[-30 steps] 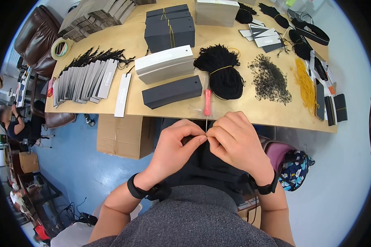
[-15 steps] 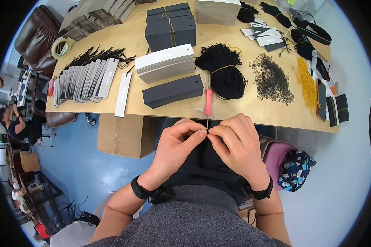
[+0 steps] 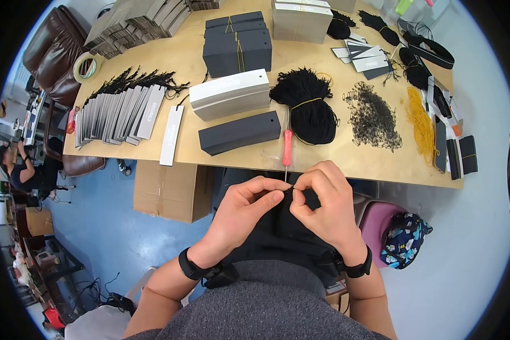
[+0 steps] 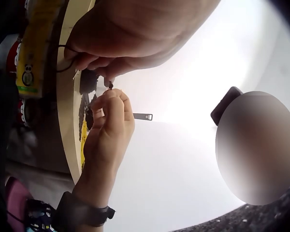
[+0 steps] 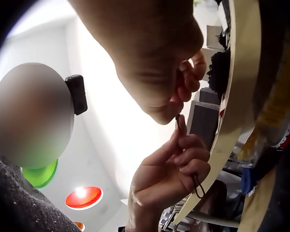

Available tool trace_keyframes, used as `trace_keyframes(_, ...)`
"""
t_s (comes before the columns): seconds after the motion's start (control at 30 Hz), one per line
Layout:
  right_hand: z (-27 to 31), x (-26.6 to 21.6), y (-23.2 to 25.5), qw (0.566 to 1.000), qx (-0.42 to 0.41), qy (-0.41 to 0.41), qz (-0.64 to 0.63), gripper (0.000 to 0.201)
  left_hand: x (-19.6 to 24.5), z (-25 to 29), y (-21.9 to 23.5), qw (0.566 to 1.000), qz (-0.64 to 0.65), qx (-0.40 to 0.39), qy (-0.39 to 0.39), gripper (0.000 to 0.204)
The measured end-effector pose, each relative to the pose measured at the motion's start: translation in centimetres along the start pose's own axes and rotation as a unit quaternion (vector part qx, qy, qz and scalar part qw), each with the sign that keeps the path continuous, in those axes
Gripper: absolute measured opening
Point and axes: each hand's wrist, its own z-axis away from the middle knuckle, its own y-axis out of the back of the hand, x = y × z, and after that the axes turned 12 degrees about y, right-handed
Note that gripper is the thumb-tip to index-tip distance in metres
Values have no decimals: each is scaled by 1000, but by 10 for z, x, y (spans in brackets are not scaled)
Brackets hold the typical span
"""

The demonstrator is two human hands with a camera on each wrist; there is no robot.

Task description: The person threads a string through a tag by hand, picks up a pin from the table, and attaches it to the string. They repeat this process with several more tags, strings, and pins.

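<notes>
In the head view my left hand (image 3: 243, 208) and right hand (image 3: 327, 199) meet just past the table's front edge, fingertips almost touching. Thumb and forefinger of each pinch a short bit of black cord (image 5: 178, 121), mostly hidden by the fingertips. A thin black loop (image 5: 199, 187) of cord sticks out from my left hand. Right above the fingertips, a red-handled tool (image 3: 287, 148) lies on the table, its thin metal shaft pointing over the edge toward me. Behind it rests a bundle of black cords (image 3: 313, 120) tied with a yellow band.
Left on the table (image 3: 238, 160) are a fanned row of corded tags (image 3: 116, 116) and a single white tag (image 3: 170, 136). Stacks of dark tags (image 3: 239, 133) and white tags (image 3: 229, 93) stand mid-table. Small black wire pins (image 3: 373, 118) and yellow bands (image 3: 420, 122) lie right.
My hands have shifted slightly right, below the tool's tip. The right hand's fingers have drawn a little apart from the left and now round into a ring. Things on the table have stayed put.
</notes>
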Motion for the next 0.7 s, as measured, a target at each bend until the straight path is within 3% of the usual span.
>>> trace_keyframes(0.07,2,0,4,997,-2,-57,-45,22,0,1,1,1000,5,-11,-2,19)
trace_keyframes(0.3,3,2,17,1000,0,-17,-14,21,9,6,2,999,-21,0,-29,19)
trace_keyframes(0.37,4,-3,20,985,18,-127,-115,19,16,9,11,996,-81,-1,-37,19)
trace_keyframes(0.4,4,-1,23,985,20,-125,-115,19,19,10,17,989,-140,-1,-41,19)
trace_keyframes(0.53,11,11,43,982,-2,-146,-122,17,22,13,31,986,-150,34,-70,19)
trace_keyframes(0.63,16,14,50,971,-65,-202,-115,20,23,11,22,983,-135,68,-104,21)
trace_keyframes(0.7,12,10,45,969,-45,-202,-134,30,23,9,15,953,-217,78,-197,25)
